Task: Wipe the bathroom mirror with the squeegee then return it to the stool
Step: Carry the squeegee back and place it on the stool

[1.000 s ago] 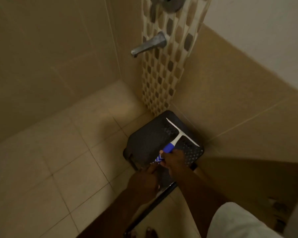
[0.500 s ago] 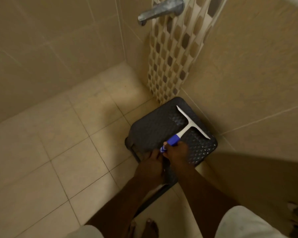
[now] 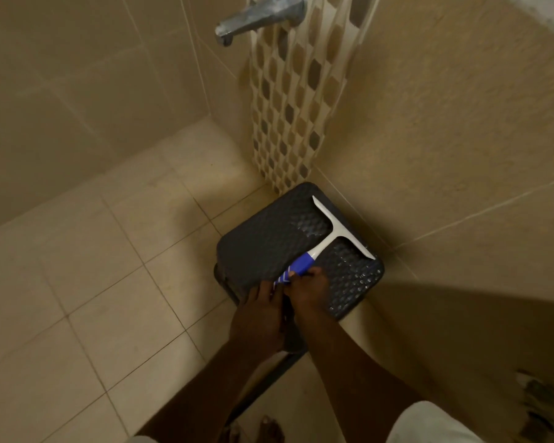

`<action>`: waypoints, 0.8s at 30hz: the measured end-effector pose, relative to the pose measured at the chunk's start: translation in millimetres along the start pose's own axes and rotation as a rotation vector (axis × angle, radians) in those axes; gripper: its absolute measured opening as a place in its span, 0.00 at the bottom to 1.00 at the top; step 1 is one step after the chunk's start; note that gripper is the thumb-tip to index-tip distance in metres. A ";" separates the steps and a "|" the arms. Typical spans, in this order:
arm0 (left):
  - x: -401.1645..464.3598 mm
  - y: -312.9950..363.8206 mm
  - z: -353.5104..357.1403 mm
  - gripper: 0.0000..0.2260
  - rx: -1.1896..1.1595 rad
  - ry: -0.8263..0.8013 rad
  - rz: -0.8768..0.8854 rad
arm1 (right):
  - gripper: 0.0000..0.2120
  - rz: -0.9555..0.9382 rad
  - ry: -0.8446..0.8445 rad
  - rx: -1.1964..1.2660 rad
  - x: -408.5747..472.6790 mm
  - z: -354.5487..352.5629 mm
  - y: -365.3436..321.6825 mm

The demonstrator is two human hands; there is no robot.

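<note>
Blue-handled squeegee point(image 3: 327, 238) lies on the stool point(image 3: 263, 247), right hand point(image 3: 306, 289) gripping its handle, left hand point(image 3: 258, 314) relaxed alongside

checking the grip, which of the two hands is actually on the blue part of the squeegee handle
The right hand: its fingers pinch the squeegee at the blue grip. The left hand sits lower, by the striped end of the handle, over the stool edge.

Two hands at a squeegee lying on a dark stool in a tiled shower corner.

The right hand point(image 3: 307, 287) grips the blue handle of the white-bladed squeegee point(image 3: 328, 233); the left hand point(image 3: 259, 314) rests beside it at the edge of the stool point(image 3: 263, 247). A metal spout point(image 3: 253, 17) juts from the wall above.
</note>
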State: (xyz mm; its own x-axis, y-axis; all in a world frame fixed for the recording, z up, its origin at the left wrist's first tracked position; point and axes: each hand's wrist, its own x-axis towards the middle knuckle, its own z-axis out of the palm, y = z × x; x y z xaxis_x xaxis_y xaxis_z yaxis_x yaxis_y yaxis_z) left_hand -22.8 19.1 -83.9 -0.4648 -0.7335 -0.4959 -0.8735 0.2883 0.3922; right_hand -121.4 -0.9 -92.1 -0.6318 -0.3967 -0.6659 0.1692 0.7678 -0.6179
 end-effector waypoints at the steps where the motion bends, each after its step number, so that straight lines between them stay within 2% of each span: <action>1: 1.0 0.4 1.3 0.30 0.015 0.004 0.000 | 0.12 -0.008 -0.002 -0.002 0.2 -0.7 -0.6; 7: 2.1 3.9 10.3 0.33 0.111 0.010 -0.002 | 0.13 -0.040 -0.020 -0.157 3.9 -4.4 -1.3; 12: 1.0 4.4 9.2 0.29 0.140 0.022 0.021 | 0.14 -0.023 -0.048 -0.215 4.4 -5.6 -4.7; 24: -0.3 8.4 -7.0 0.27 0.224 -0.062 0.061 | 0.07 0.046 -0.152 -0.103 -18.0 -31.6 -5.6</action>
State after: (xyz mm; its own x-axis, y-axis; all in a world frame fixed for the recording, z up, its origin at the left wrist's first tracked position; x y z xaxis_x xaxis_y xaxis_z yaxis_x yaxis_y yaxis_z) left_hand -29.0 17.4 -75.1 -0.5200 -0.6729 -0.5261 -0.8504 0.4658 0.2449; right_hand -134.9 17.8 -63.4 -0.5023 -0.4250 -0.7530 0.1124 0.8314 -0.5442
